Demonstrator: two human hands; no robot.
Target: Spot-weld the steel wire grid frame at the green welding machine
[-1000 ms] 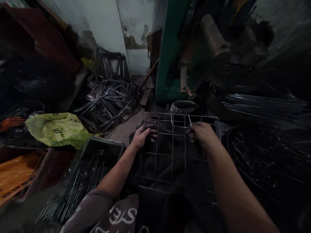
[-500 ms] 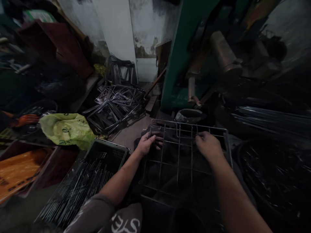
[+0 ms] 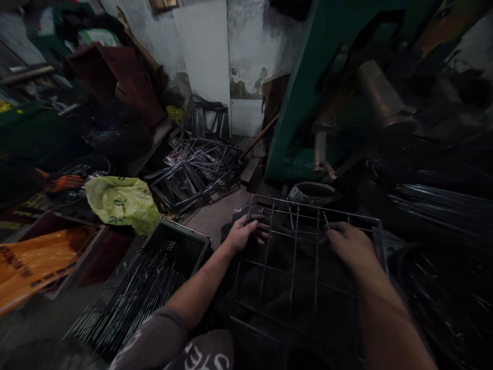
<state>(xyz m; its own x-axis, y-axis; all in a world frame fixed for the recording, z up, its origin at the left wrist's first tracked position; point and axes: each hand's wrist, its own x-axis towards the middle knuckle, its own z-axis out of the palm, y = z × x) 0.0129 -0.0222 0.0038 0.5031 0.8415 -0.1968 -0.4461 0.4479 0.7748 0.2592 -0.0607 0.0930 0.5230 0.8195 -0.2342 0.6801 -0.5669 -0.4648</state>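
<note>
**Both hands on a wire grid in a cluttered metal shop**

The person sits low, with a wire grid (image 3: 304, 257) lying flat across the lap, straight ahead at about six o'clock from the green machine frame (image 3: 304, 103). The left hand (image 3: 242, 234) is at the grid's far left corner, at roughly ten o'clock on the grid. Its fingers (image 3: 259, 230) reach in over the outer wires and curl around one of them, so the hand is closed on the grid itself. The right hand (image 3: 352, 246) is at about two o'clock on the grid, near the far right corner. It lies palm down on the wires with the fingers stretched toward the far edge. In this dim light I cannot tell whether those fingers wrap a wire or simply rest on top. The grid spans the gap between the two hands and runs back toward the body, where its near edge fades into the dark.

At eight o'clock from the left hand, just beside the forearm, stands a dark plastic crate (image 3: 175, 246) with a bundle of thin metal rods (image 3: 127, 303) spilling toward the viewer. Farther out at nine o'clock lies a crumpled yellow-green bag (image 3: 121, 203), and past it an orange sheet (image 3: 34, 262). At eleven o'clock, against the white wall, a heap of wire frames (image 3: 196, 167) lies tangled on the floor.
</note>
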